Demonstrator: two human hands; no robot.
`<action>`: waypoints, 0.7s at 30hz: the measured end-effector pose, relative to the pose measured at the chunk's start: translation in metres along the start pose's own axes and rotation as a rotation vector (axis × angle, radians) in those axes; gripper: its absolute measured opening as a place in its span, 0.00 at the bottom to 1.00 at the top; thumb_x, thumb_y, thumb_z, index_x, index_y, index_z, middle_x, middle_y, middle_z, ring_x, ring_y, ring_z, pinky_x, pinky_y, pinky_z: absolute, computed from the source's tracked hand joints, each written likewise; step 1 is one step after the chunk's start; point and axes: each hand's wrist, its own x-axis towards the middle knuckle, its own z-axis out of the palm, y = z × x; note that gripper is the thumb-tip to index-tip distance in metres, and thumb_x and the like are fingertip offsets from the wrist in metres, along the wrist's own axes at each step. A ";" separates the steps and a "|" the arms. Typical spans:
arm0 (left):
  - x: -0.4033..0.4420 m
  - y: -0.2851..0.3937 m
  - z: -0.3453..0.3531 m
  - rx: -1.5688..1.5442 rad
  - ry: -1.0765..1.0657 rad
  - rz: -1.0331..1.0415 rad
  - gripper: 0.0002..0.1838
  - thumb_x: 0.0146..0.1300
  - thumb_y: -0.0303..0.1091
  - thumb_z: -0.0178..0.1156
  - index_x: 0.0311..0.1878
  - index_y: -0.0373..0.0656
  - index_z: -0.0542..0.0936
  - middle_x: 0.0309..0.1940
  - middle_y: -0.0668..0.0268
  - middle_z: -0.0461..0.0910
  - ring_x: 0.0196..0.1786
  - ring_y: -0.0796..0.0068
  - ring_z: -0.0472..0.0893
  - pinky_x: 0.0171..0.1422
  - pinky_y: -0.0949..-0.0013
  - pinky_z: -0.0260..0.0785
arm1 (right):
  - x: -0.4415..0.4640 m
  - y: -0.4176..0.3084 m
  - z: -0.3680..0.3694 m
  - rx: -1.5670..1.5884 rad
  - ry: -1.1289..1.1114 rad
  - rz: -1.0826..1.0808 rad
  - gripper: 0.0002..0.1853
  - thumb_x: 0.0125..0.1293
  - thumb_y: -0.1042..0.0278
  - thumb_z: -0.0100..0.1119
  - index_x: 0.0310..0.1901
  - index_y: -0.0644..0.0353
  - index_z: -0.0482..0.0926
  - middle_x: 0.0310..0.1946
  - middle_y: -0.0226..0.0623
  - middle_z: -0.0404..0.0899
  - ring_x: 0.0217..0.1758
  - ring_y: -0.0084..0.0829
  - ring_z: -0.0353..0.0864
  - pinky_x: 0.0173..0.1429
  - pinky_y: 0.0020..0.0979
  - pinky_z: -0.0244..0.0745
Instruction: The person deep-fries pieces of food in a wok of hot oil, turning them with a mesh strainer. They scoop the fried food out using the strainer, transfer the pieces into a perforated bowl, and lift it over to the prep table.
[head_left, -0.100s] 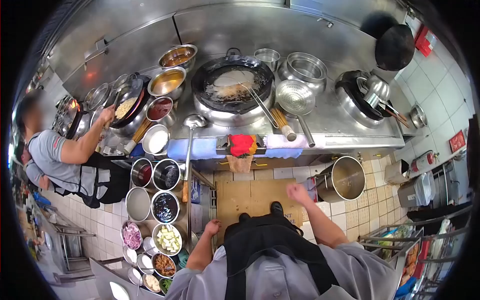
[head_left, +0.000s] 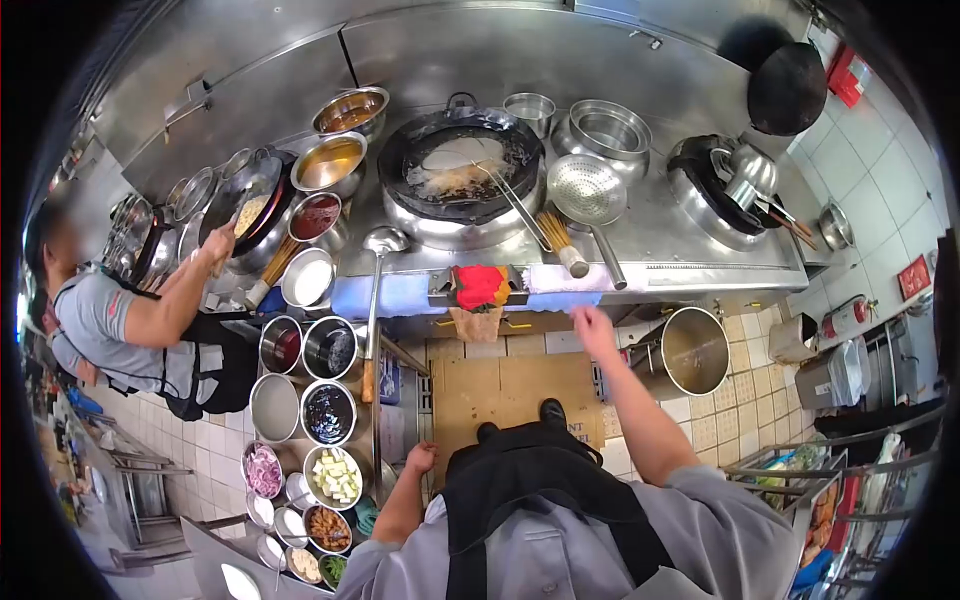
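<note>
My right hand point(head_left: 594, 332) reaches forward over the floor, just below the counter's front edge. Its fingers point loosely towards the blue cloth point(head_left: 565, 302), with a gap I cannot judge, and nothing shows in them. Low beside my body is my left hand point(head_left: 423, 457), fingers curled, with no object visible. In front of me a large black wok point(head_left: 395, 170) holds bubbling oil with a wire-handled strainer point(head_left: 512, 203) in it. A bamboo brush point(head_left: 565, 247) and a perforated ladle point(head_left: 587, 190) lie right of the wok. A long-handled ladle point(head_left: 386, 240) rests to the left.
Bowls of sauce point(head_left: 330, 412) and cut vegetables point(head_left: 334, 478) line the left side. A deep pot point(head_left: 697, 352) stands on the floor at right. At far left a co-worker point(head_left: 130, 320) works at another wok point(head_left: 272, 235). A red cloth point(head_left: 480, 287) hangs at the counter's front.
My right hand has moved forward and up towards the counter edge. My left hand stays low. The co-worker's hand has shifted slightly at the other wok.
</note>
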 end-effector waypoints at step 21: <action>-0.102 -0.065 -0.008 -0.062 0.210 0.052 0.09 0.56 0.27 0.46 0.40 0.38 0.69 0.28 0.61 0.73 0.27 0.68 0.75 0.29 0.68 0.71 | 0.203 -0.179 0.013 -0.342 -0.095 -0.270 0.10 0.53 0.73 0.44 0.37 0.63 0.70 0.33 0.55 0.73 0.41 0.50 0.71 0.44 0.42 0.67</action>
